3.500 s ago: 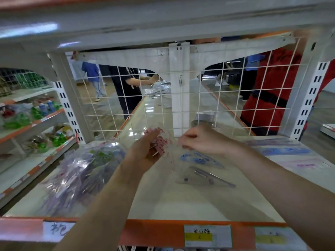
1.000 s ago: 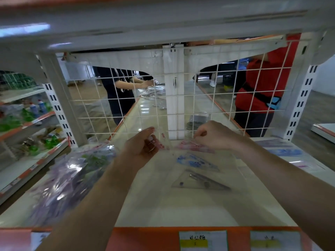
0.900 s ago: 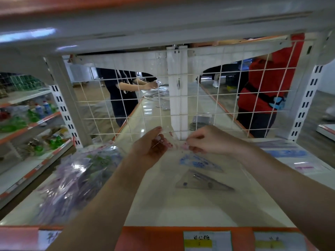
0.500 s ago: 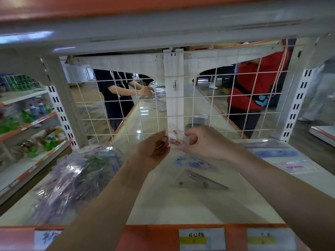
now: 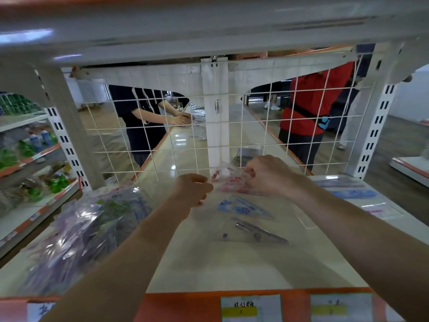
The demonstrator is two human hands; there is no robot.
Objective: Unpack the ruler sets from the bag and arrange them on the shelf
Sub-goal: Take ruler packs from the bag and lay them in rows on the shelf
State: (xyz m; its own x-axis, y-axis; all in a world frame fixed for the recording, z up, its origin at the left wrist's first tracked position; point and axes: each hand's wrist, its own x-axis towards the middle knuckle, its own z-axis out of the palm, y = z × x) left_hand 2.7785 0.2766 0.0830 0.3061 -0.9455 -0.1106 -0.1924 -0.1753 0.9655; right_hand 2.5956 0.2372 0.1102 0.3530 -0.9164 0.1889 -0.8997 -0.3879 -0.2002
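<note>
My right hand (image 5: 267, 175) pinches a clear packet with pink-printed rulers (image 5: 228, 180), held low over the back of the cream shelf (image 5: 209, 263). My left hand (image 5: 193, 189) is curled at the packet's left end and seems to pinch its clear edge. In front of my hands a blue-printed triangle ruler (image 5: 241, 206) lies flat on the shelf. Nearer still lies a clear triangle packet with a dark metal tool (image 5: 253, 231). The big clear bag of purple and green ruler sets (image 5: 76, 231) slumps on the shelf's left side.
A white wire grid (image 5: 162, 135) closes the shelf's back, and the shelf above hangs low overhead. A long blue ruler (image 5: 352, 194) and a pink-printed packet (image 5: 380, 210) lie at the right. Behind the grid stand a person in dark clothes (image 5: 139, 117) and one in red (image 5: 313, 101).
My hands met at the pink packet, then drew apart. The packet now stretches flatter and lower near the grid. The person in red moved slightly.
</note>
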